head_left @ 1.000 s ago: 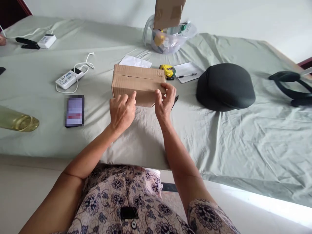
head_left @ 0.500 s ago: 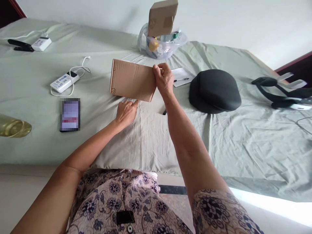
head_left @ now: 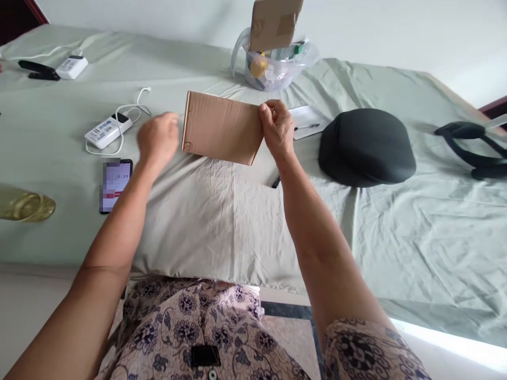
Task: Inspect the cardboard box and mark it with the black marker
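A flat brown cardboard box (head_left: pixel 222 126) is tilted up over the cloth-covered table. My right hand (head_left: pixel 278 126) grips it by its right edge, thumb on the near face and fingers behind. Just left of the box, apart from it, is my left hand (head_left: pixel 158 138). Motion smears its fingers, so I cannot tell whether they are open or closed. Below my right wrist lies a small black object (head_left: pixel 276 182), partly covered by the forearm. Behind the right hand is white paper (head_left: pixel 309 115) with a black pen (head_left: pixel 307 126) on it.
A phone (head_left: pixel 114 184), a white power strip (head_left: pixel 108 131) with its cable, and a yellowish glass (head_left: pixel 29 205) lie left. At the back, a clear plastic basket (head_left: pixel 273 79) holds another carton (head_left: pixel 273 26). A black case (head_left: pixel 368 148) and a black headset (head_left: pixel 471 148) sit right.
My left hand has moved from below the box up and left to beside its left edge. My right hand keeps its grip. The view has shifted slightly left.
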A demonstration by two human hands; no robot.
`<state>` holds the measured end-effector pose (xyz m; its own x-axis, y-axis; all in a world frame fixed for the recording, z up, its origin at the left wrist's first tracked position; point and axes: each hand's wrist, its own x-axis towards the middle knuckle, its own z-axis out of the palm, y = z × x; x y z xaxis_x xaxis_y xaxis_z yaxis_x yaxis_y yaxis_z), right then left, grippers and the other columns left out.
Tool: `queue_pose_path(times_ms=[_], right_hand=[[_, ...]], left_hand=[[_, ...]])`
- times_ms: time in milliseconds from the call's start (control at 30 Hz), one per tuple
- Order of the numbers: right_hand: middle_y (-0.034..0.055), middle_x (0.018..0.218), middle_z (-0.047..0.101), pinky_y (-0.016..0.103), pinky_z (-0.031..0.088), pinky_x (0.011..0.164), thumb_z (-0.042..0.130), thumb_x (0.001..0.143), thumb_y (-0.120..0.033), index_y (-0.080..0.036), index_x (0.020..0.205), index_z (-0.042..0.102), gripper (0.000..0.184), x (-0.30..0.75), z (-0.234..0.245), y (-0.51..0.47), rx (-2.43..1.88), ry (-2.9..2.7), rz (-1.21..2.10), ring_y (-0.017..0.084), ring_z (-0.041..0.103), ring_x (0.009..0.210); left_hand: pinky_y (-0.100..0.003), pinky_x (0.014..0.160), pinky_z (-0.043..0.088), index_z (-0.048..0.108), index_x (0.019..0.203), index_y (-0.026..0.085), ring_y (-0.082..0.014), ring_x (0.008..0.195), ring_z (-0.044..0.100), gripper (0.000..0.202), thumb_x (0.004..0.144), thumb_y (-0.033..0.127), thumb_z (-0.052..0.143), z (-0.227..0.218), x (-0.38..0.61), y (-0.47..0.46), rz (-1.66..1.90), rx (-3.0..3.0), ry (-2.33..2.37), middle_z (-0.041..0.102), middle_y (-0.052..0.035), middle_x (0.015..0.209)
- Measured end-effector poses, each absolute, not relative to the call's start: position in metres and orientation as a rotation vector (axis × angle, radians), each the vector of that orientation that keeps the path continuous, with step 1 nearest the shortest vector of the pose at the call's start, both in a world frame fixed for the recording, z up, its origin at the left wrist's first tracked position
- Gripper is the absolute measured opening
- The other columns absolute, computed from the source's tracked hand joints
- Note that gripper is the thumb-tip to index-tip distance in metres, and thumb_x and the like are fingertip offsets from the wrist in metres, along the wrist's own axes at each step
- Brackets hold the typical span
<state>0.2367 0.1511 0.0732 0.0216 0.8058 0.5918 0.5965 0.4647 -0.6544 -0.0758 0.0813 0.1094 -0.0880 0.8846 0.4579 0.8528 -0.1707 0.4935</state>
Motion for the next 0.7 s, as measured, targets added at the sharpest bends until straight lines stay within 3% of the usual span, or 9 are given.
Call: queue_pose_path(times_ms=[67, 133, 300, 433, 567, 633, 700], right_hand=[[-0.0019, 0.080, 0.060, 0.040, 0.054, 0.090, 0.039, 0.096, -0.081, -0.023, 0.105, 0.065, 0.064, 0.234, 0.073, 0.143, -1.226, -1.654, 0.240, 0.017, 0.064, 0.085], [-0.0010, 0.081, 0.061, 0.042, 0.054, 0.091, 0.041, 0.097, -0.079, -0.023, 0.105, 0.066, 0.062, 0.230, 0.074, 0.130, -1.232, -1.637, 0.225, 0.018, 0.064, 0.085], [0.0021, 0.095, 0.066, 0.040, 0.057, 0.089, 0.049, 0.097, -0.074, -0.025, 0.114, 0.067, 0.055, 0.225, 0.066, 0.087, -1.182, -1.628, 0.258, 0.017, 0.063, 0.086], [0.0043, 0.102, 0.067, 0.037, 0.057, 0.084, 0.047, 0.096, -0.077, -0.026, 0.117, 0.067, 0.059, 0.216, 0.051, 0.047, -1.167, -1.567, 0.315, 0.018, 0.064, 0.090], [0.0074, 0.111, 0.069, 0.036, 0.058, 0.084, 0.042, 0.098, -0.076, -0.026, 0.122, 0.068, 0.061, 0.207, 0.040, 0.021, -1.152, -1.522, 0.347, 0.021, 0.066, 0.102], [0.0060, 0.105, 0.070, 0.037, 0.058, 0.084, 0.038, 0.101, -0.073, -0.027, 0.127, 0.067, 0.061, 0.213, 0.037, 0.030, -1.174, -1.522, 0.336, 0.019, 0.067, 0.092], [0.0010, 0.084, 0.066, 0.038, 0.057, 0.083, 0.035, 0.103, -0.069, -0.026, 0.136, 0.062, 0.060, 0.232, 0.038, 0.058, -1.262, -1.447, 0.319, 0.016, 0.064, 0.072]], left_hand=[[-0.048, 0.101, 0.052, 0.078, 0.101, 0.025, -0.0298, 0.099, 0.070, 0.026, 0.096, 0.031, 0.053, 0.096, -0.109, 0.080, 1.199, 1.952, 2.011, 0.078, -0.0089, 0.097], [-0.046, 0.099, 0.054, 0.076, 0.105, 0.024, -0.0278, 0.096, 0.070, 0.027, 0.097, 0.039, 0.054, 0.079, -0.120, 0.076, 1.283, 1.833, 1.944, 0.076, -0.0080, 0.093], [-0.043, 0.099, 0.055, 0.063, 0.127, 0.021, -0.0255, 0.097, 0.069, 0.057, 0.093, 0.067, 0.062, 0.046, -0.080, 0.066, 1.321, 1.765, 1.781, 0.071, -0.0100, 0.102], [-0.044, 0.097, 0.054, 0.062, 0.111, 0.023, -0.0285, 0.103, 0.066, 0.058, 0.091, 0.076, 0.060, 0.045, -0.058, 0.058, 1.311, 1.763, 1.694, 0.067, -0.0105, 0.102], [-0.040, 0.084, 0.053, 0.057, 0.092, 0.024, -0.0252, 0.090, 0.063, 0.060, 0.089, 0.084, 0.052, 0.046, -0.057, 0.051, 1.371, 1.622, 1.598, 0.061, -0.0058, 0.088], [-0.037, 0.078, 0.050, 0.052, 0.083, 0.024, -0.0229, 0.082, 0.059, 0.063, 0.087, 0.088, 0.049, 0.046, -0.058, 0.049, 1.395, 1.557, 1.588, 0.055, -0.0033, 0.080], [-0.035, 0.074, 0.048, 0.049, 0.079, 0.024, -0.0207, 0.076, 0.055, 0.064, 0.085, 0.088, 0.052, 0.046, -0.058, 0.046, 1.409, 1.504, 1.586, 0.051, -0.0012, 0.075]])
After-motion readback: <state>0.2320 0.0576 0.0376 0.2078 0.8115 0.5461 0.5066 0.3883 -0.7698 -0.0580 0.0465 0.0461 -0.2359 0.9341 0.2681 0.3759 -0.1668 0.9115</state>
